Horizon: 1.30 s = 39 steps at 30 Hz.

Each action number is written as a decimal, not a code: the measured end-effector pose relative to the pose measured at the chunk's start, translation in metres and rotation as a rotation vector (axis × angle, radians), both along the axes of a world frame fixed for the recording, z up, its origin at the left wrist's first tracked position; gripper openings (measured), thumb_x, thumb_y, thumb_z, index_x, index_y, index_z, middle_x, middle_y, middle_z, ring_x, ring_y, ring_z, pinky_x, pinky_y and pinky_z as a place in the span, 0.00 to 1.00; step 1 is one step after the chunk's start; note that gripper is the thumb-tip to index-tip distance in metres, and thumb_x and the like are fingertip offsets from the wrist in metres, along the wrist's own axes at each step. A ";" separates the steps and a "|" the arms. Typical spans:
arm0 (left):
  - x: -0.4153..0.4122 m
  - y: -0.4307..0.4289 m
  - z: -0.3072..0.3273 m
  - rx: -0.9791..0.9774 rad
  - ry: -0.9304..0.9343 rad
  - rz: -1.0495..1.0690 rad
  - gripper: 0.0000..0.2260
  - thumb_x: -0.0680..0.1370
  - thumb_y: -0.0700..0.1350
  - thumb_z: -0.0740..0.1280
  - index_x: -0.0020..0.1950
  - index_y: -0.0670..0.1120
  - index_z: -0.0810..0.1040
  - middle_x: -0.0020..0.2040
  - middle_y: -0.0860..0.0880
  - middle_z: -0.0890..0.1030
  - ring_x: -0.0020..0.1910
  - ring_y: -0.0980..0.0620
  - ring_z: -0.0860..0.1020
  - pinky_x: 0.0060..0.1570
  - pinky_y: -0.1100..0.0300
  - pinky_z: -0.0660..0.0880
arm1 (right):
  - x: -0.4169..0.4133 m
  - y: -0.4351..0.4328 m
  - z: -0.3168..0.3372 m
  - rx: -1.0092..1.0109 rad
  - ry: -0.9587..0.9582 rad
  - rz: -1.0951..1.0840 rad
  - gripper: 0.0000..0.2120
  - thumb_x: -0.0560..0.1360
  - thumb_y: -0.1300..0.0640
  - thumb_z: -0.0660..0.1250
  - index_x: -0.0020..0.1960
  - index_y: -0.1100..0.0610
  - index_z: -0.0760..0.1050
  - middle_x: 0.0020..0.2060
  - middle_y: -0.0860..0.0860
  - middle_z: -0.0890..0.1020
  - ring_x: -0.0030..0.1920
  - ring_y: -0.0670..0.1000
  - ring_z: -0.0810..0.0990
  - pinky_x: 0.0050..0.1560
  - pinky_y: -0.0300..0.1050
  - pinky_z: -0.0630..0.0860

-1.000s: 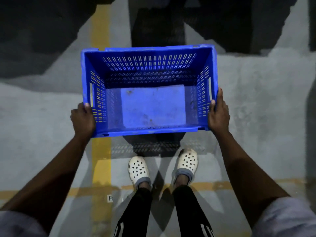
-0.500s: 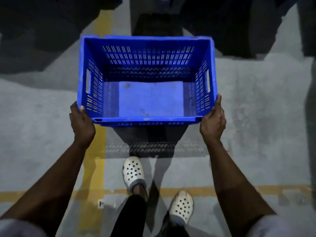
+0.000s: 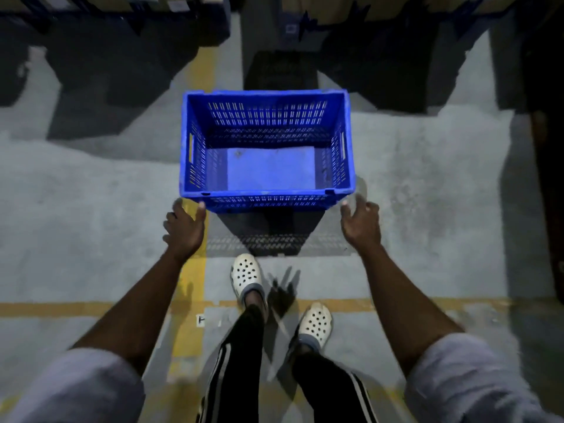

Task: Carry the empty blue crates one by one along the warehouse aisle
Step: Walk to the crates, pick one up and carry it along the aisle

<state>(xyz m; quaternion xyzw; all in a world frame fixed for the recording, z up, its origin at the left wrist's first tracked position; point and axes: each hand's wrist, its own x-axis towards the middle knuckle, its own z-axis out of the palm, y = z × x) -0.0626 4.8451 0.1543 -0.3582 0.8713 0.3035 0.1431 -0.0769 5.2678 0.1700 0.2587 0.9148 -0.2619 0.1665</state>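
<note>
The far racks are lost in shadow and cut off at the top, and a small white floor label [image 3: 200, 320] is too blurred to read. The empty blue crate [image 3: 268, 148], slotted walls and scuffed base, sits ahead on the floor [image 3: 91, 209] by a yellow line [image 3: 190, 288]. The left hand [image 3: 184, 228] touches its near corner with spread fingers, while the right hand [image 3: 361, 222] is released just beside it.

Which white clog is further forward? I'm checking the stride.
The left foot's clog, just behind the blue crate; the other clog trails behind the yellow line.

Grey concrete floor [image 3: 91, 209] with yellow lines [image 3: 195, 288] crossing at lower centre; dark shelving [image 3: 116, 32] shadows the top of the frame.
</note>
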 end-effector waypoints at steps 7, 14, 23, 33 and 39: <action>0.138 0.051 0.145 0.096 -0.006 -0.248 0.22 0.88 0.63 0.67 0.74 0.50 0.82 0.70 0.36 0.79 0.74 0.32 0.75 0.71 0.35 0.73 | 0.125 -0.028 0.139 0.016 -0.030 0.317 0.27 0.84 0.45 0.66 0.81 0.52 0.69 0.78 0.62 0.66 0.74 0.68 0.71 0.66 0.63 0.77; 0.224 0.084 0.242 0.128 0.102 -0.242 0.23 0.86 0.68 0.65 0.69 0.54 0.85 0.66 0.44 0.85 0.71 0.37 0.78 0.69 0.38 0.75 | 0.193 -0.057 0.258 0.154 -0.057 0.604 0.31 0.82 0.45 0.68 0.81 0.51 0.66 0.79 0.61 0.66 0.73 0.67 0.71 0.65 0.65 0.76; 0.260 0.093 0.283 0.140 0.288 -0.261 0.31 0.81 0.79 0.59 0.64 0.57 0.87 0.62 0.49 0.87 0.69 0.42 0.81 0.66 0.41 0.79 | 0.202 -0.092 0.318 0.159 0.019 0.837 0.32 0.80 0.46 0.70 0.81 0.51 0.66 0.78 0.60 0.65 0.73 0.66 0.69 0.68 0.67 0.75; 0.300 0.037 0.301 0.204 0.383 -0.068 0.12 0.86 0.54 0.76 0.65 0.49 0.88 0.59 0.47 0.87 0.61 0.47 0.85 0.63 0.46 0.81 | 0.193 -0.179 0.327 0.081 0.025 1.058 0.27 0.83 0.46 0.67 0.80 0.48 0.69 0.74 0.55 0.74 0.73 0.62 0.70 0.67 0.64 0.77; 0.320 -0.049 0.303 0.216 0.405 0.154 0.06 0.83 0.49 0.79 0.58 0.51 0.89 0.52 0.52 0.89 0.54 0.52 0.86 0.58 0.52 0.81 | 0.180 -0.274 0.325 0.017 0.018 1.224 0.26 0.84 0.45 0.66 0.81 0.48 0.70 0.73 0.57 0.76 0.74 0.62 0.71 0.69 0.61 0.76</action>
